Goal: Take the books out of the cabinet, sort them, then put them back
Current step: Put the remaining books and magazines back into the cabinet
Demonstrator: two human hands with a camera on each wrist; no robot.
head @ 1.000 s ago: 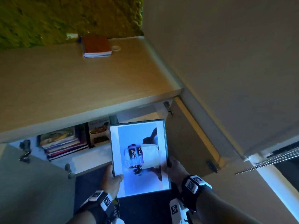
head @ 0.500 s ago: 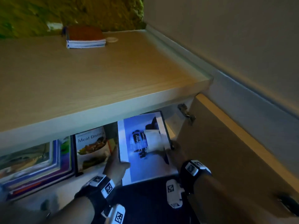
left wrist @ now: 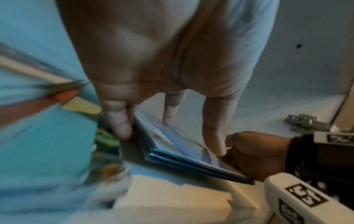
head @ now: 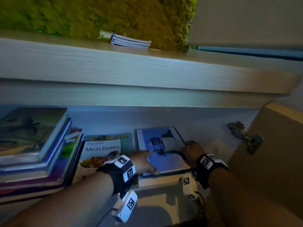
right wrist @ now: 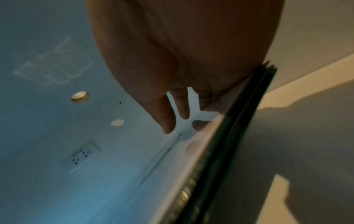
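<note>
A thin blue book (head: 165, 154) with a white border hangs slightly tilted just above the cabinet shelf (head: 205, 133), right of a "Meat Dishes" book (head: 101, 148). My left hand (head: 144, 161) holds its near left edge, thumb on the cover (left wrist: 184, 145) and fingers (left wrist: 118, 121) down beside the edge. At the right edge my right hand (head: 191, 149) grips the book, curled round its near corner in the left wrist view (left wrist: 254, 154). The right wrist view shows the book's dark edge (right wrist: 220, 151) running against that palm (right wrist: 172, 60).
A tall stack of books (head: 32, 145) fills the shelf's left end. The cabinet top (head: 147, 69) overhangs closely, with a small pile of booklets (head: 131, 41) on it before a moss wall (head: 98, 15). The open door (head: 270, 153) and its hinge (head: 244, 138) stand at the right.
Both hands have carried the blue book from in front of the cabinet into the shelf, lowering it beside the "Meat Dishes" book. My head has dropped to shelf level.
</note>
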